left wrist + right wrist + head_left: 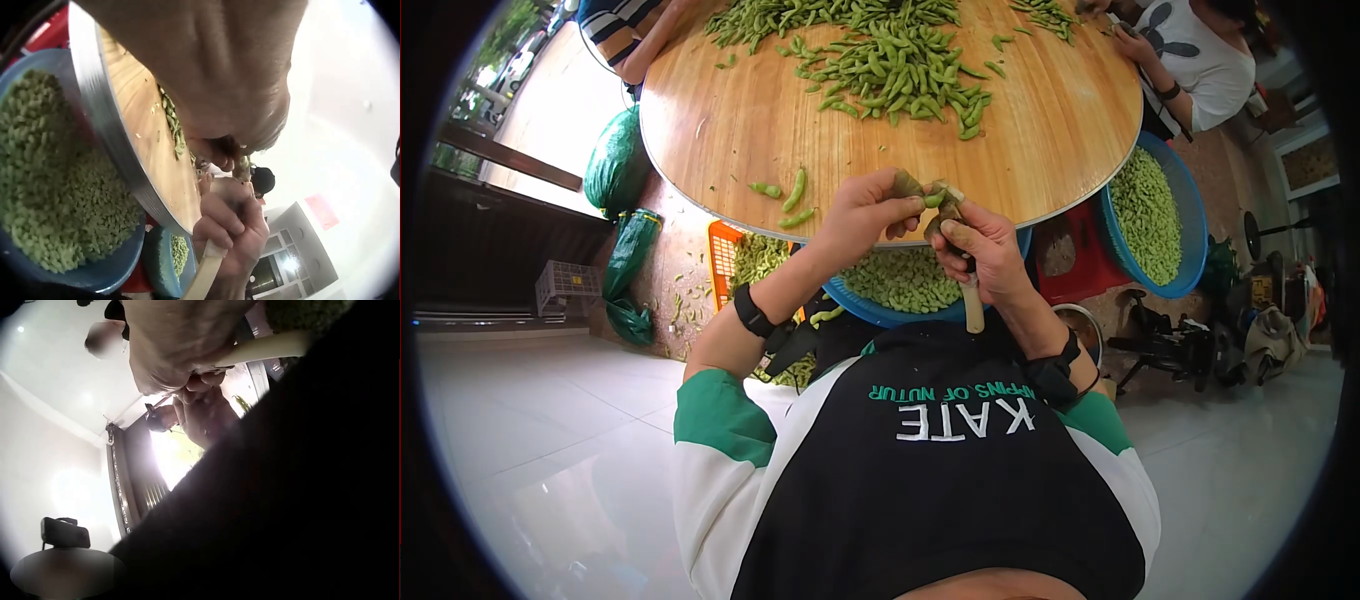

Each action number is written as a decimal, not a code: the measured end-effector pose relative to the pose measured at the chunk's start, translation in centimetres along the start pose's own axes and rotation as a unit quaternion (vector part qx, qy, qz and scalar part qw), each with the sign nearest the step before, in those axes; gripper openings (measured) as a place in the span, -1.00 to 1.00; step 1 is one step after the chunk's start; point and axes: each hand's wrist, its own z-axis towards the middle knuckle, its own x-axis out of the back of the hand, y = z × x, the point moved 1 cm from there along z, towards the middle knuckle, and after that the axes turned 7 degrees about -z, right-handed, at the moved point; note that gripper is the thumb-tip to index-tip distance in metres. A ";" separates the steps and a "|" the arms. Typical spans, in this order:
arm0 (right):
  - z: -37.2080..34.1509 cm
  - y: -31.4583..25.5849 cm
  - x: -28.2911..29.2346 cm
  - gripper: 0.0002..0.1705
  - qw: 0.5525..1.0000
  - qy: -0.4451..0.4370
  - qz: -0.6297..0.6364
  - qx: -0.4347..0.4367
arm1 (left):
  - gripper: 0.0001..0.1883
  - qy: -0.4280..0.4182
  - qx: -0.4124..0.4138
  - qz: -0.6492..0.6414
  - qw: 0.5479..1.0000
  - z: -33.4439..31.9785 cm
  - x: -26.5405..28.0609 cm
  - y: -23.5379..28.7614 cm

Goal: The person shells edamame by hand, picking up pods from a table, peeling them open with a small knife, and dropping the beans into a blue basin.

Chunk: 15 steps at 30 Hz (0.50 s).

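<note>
Close together over the table's near edge, my two hands meet at a green soybean pod (933, 200). My left hand (868, 212) pinches this pod between thumb and fingers. In my right hand (985, 250) is a tool with a pale, cream handle (973, 308), gripped by curled fingers; the handle points down toward my body and its working end is hidden among the fingers. The left wrist view shows the same handle (206, 278) below the right hand (234, 219). Several loose pods (797, 190) lie on the wooden table (730, 150), left of my left hand.
A large heap of pods (890, 65) covers the table's far middle. Below my hands stands a blue basin (870, 312) of shelled beans, with another blue basin (1195, 260) at the right. An orange crate (720, 255) and green sacks (615, 165) stand left. Two other people sit across.
</note>
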 end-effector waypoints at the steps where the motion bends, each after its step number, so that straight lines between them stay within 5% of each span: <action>1: -0.1 0.0 0.1 -0.61 1.000 0.000 0.000 0.000 | -0.91 -0.027 0.042 -0.087 0.995 0.2 0.2 0.0; 2: -0.3 -0.1 0.2 -0.58 1.000 -0.020 -0.006 0.004 | -0.91 -0.027 0.041 -0.087 0.995 0.4 0.3 0.1; 4: -0.1 0.5 0.9 -0.54 0.999 -0.041 -0.014 0.006 | -0.92 -0.078 0.149 -0.281 0.945 0.5 0.3 0.1; 5: 0.4 1.5 1.8 -0.54 0.955 -0.031 -0.238 0.174 | -0.92 -0.078 0.149 -0.281 0.945 0.5 0.2 -0.1; 6: 0.6 1.7 1.8 -0.53 0.834 -0.018 -0.443 0.328 | -0.92 -0.053 0.148 -0.215 0.964 0.6 0.0 -0.6; 10: -0.6 2.3 1.7 -0.54 0.904 0.017 -0.369 0.215 | -0.89 0.004 0.076 -0.053 0.996 0.3 -2.1 -1.7; 12: -1.0 2.2 1.4 -0.61 0.962 0.090 -0.234 0.109 | -0.87 0.003 0.075 0.003 0.997 0.3 -2.0 -1.8; 15: -1.1 1.9 1.7 -0.67 0.970 0.095 -0.213 0.074 | -0.87 0.014 -0.008 0.101 0.995 -0.5 -2.3 -1.0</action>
